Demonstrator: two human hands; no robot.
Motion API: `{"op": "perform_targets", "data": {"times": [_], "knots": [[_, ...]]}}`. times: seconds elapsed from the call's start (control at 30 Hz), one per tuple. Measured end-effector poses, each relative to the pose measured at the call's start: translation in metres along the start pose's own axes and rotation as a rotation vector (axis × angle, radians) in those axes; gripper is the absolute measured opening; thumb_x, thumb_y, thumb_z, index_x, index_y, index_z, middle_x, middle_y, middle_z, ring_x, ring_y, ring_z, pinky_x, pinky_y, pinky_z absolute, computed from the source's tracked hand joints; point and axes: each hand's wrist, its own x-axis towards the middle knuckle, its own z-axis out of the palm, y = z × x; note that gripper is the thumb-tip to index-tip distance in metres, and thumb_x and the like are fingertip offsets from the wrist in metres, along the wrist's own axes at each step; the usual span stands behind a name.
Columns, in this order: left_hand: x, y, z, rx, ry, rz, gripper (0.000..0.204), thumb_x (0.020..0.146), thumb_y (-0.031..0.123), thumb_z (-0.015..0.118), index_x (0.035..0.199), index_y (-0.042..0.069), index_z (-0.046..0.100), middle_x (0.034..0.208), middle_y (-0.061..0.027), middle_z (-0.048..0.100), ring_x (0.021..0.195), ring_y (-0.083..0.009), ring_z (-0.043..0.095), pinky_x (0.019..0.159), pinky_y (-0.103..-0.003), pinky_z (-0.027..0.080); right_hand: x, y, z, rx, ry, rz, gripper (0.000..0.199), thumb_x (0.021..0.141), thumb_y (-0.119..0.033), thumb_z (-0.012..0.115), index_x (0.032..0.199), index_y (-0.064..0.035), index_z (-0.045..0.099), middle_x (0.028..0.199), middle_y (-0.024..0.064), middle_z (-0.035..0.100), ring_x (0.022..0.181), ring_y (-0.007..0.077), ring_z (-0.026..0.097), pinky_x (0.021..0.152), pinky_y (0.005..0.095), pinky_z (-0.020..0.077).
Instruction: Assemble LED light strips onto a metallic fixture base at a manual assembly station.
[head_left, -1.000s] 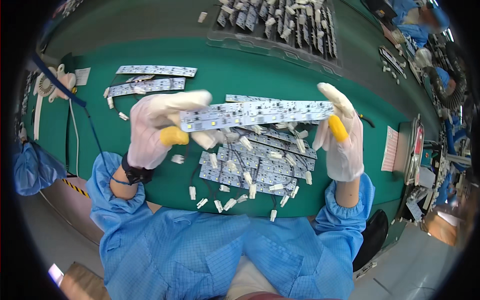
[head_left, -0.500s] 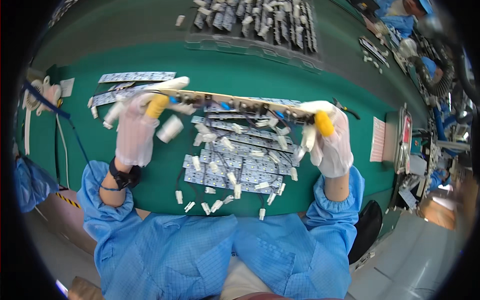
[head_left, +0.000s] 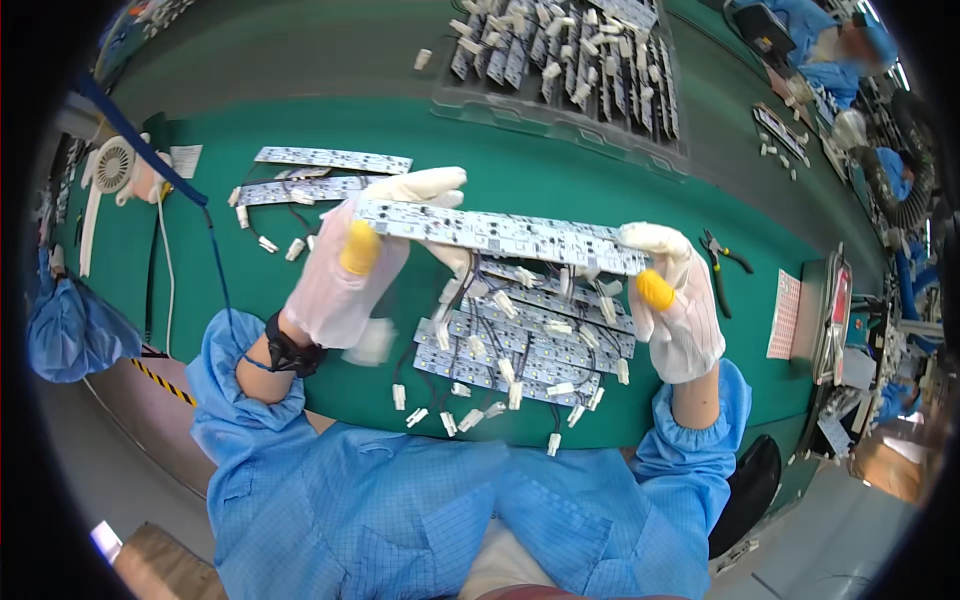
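A long white circuit board strip (head_left: 500,236) dotted with small components is held level above the bench between my hands. My left hand (head_left: 362,250), in a white glove with a yellow thumb cot, grips its left end. The right end is pinched by my right hand (head_left: 672,295), gloved the same way. Below the strip lie several similar LED boards (head_left: 520,345) in overlapping rows, with dark wires and white connectors (head_left: 555,443) spread along their near side. A blurred white piece (head_left: 370,342) shows beside my left wrist; its kind is unclear.
Two more strips (head_left: 333,160) lie at the left. A clear plastic tray (head_left: 560,125) at the back holds many upright boards. Pliers (head_left: 718,270) with dark and yellow handles rest right of my right hand. A small fan (head_left: 115,165) stands far left; a printed sheet (head_left: 785,315) lies right.
The strip has turned from edge-on, with its component side showing, to its white face showing. Both hands still hold its ends. The whole view has shifted, so the bench appears further right.
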Motion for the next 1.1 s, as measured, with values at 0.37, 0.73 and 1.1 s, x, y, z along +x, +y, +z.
{"op": "perform_targets", "data": {"times": [0.37, 0.73, 1.1], "knots": [[0.028, 0.022, -0.158, 0.718, 0.277, -0.076, 0.045, 0.09, 0.039, 0.048, 0.107, -0.001, 0.063, 0.089, -0.0129, 0.066, 0.079, -0.0141, 0.061, 0.078, -0.027, 0.045, 0.007, -0.006, -0.003, -0.123, 0.083, -0.179, 0.069, 0.084, -0.045, 0.06, 0.13, 0.0051, 0.045, 0.105, 0.0089, 0.062, 0.047, 0.0007, 0.043, 0.042, 0.0137, 0.0265], [0.026, 0.015, -0.047, 0.811, 0.385, 0.273, 0.044, 0.085, 0.025, 0.066, 0.124, 0.006, 0.056, 0.124, -0.0087, 0.057, 0.121, -0.0233, 0.049, 0.107, -0.042, 0.033, 0.042, 0.033, -0.047, -1.257, 0.048, -0.381, 0.025, 0.072, 0.003, 0.063, 0.095, -0.0061, 0.065, 0.108, 0.0083, 0.065, 0.101, 0.0285, 0.061, 0.09, 0.0365, 0.0471], [0.006, 0.001, 0.007, -0.323, -0.124, -0.306, 0.086, 0.086, 0.067, 0.046, 0.133, -0.005, 0.041, 0.096, -0.0145, 0.065, 0.096, -0.025, 0.061, 0.093, -0.037, 0.043, 0.008, 0.007, 0.001, -1.192, 0.259, -0.962, 0.021, 0.08, -0.01, 0.067, 0.1, -0.0028, 0.066, 0.104, 0.0145, 0.066, 0.1, 0.0292, 0.062, 0.09, 0.0376, 0.0476]]}}
